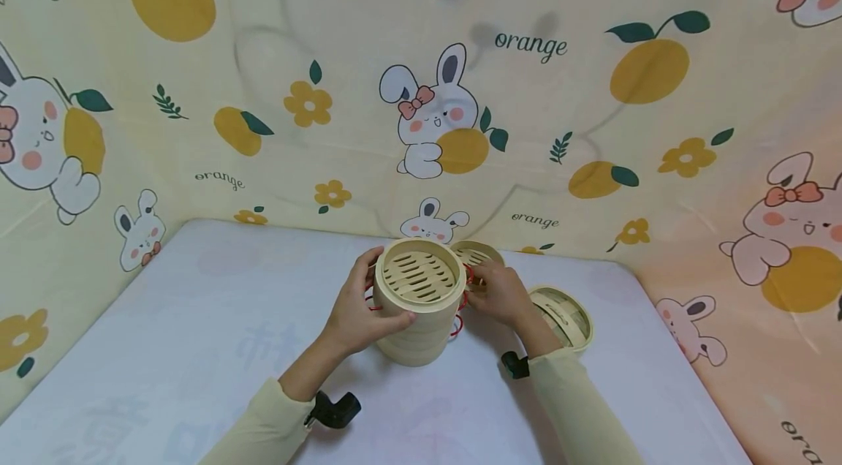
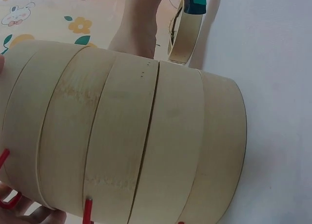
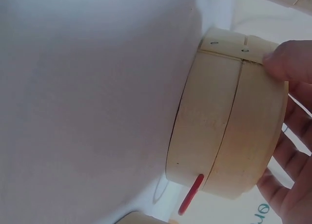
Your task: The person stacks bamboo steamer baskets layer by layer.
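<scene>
1. Basket stack [image 1: 416, 337]: upright, mid-worktop [image 1: 197, 355], towards the back edge. Left hand [image 1: 358, 311] curls round its upper part, thumb in front.
2. Single basket [image 1: 475, 253]: behind and right of the stack, nearer the back edge. Right hand [image 1: 498, 293] grips its side between thumb and fingers.
3. Lid [image 1: 580, 315]: beside the right wrist, towards the right edge.
4. Advised: brace the stack gently; keep fingers clear of the red loops [image 1: 457, 326].

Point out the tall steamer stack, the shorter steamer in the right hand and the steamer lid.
Tall steamer stack [image 2: 122, 131]: left wrist view, side wall.
Shorter steamer [image 3: 247, 124]: right wrist view, side wall.
Steamer lid [image 1: 561, 318]: head view, strip across it.
</scene>
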The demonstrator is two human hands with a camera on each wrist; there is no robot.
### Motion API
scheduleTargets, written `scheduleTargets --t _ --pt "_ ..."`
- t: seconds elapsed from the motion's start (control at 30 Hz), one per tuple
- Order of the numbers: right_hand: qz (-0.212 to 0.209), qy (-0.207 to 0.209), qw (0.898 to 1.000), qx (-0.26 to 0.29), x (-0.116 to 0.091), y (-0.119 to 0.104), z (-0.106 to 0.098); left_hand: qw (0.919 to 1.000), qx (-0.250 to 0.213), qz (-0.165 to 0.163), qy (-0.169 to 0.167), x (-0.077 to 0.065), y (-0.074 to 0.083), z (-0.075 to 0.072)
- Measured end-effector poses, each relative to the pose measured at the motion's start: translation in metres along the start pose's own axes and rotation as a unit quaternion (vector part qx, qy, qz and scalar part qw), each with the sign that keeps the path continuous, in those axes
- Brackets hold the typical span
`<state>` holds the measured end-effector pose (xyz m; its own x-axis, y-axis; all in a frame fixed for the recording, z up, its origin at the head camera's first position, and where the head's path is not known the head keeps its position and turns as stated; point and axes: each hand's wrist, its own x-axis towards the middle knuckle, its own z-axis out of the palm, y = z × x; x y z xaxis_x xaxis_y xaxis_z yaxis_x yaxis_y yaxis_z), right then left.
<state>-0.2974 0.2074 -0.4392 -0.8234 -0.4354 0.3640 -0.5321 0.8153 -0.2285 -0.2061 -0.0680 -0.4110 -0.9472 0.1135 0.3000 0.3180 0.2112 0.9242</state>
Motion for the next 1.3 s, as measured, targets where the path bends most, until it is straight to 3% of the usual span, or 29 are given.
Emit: scheduleTargets --t 0.67,1.0,1.3 --pt "0.008 -0.003 1.000 -0.019 0.0016 -0.0029 0.0008 0.9995 0.016 0.026 -0.004 0.0026 -0.0048 -0.0019" --pt "-0.001 -0.008 0.999 -0.054 0.0000 -0.0024 0.0044 0.9994 0.019 0.029 -0.006 0.0019 -0.0049 -0.0028" --pt "-0.026 0.028 0.996 -0.075 -0.0013 -0.0051 0.0002 0.9995 0.025 0.016 -0.011 0.0027 -0.0031 -0.0050"
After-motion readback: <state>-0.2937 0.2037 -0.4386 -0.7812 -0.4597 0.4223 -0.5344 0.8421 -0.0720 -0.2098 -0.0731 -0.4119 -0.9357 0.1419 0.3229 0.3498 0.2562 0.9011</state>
